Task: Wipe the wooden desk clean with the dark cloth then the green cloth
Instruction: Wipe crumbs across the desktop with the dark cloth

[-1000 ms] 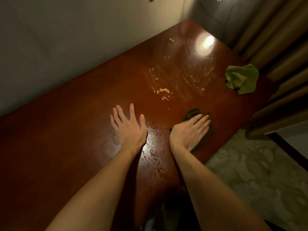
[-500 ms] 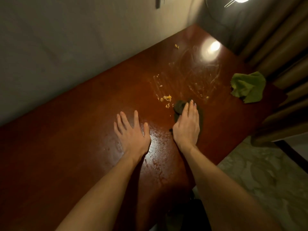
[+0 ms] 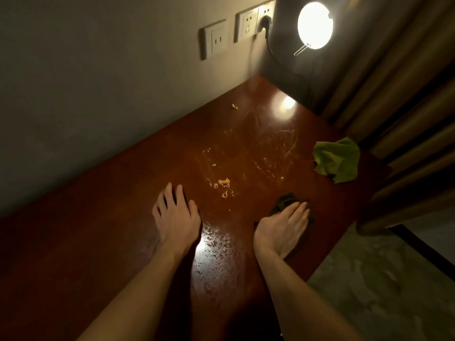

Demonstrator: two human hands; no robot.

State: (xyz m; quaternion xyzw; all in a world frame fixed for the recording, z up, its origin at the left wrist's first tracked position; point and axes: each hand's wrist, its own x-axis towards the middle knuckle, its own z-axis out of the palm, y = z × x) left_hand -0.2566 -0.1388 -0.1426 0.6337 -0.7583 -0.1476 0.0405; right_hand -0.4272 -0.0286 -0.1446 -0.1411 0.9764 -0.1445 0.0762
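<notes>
Dark cloth (image 3: 285, 202) lies under flat right hand (image 3: 283, 227); left hand (image 3: 176, 220) (fingers spread) rests on desk (image 3: 98, 242).

Glossy wooden desk (image 3: 103, 242), yellow food scraps (image 3: 224, 183) mid-surface, crumpled green cloth (image 3: 337, 159) at right edge, dark cloth (image 3: 285, 201) nearer

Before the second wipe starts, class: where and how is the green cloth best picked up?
Probably pinch the green cloth at its raised central fold, coming from above: it lies crumpled and free on the wooden desk, beyond the right hand.
</notes>
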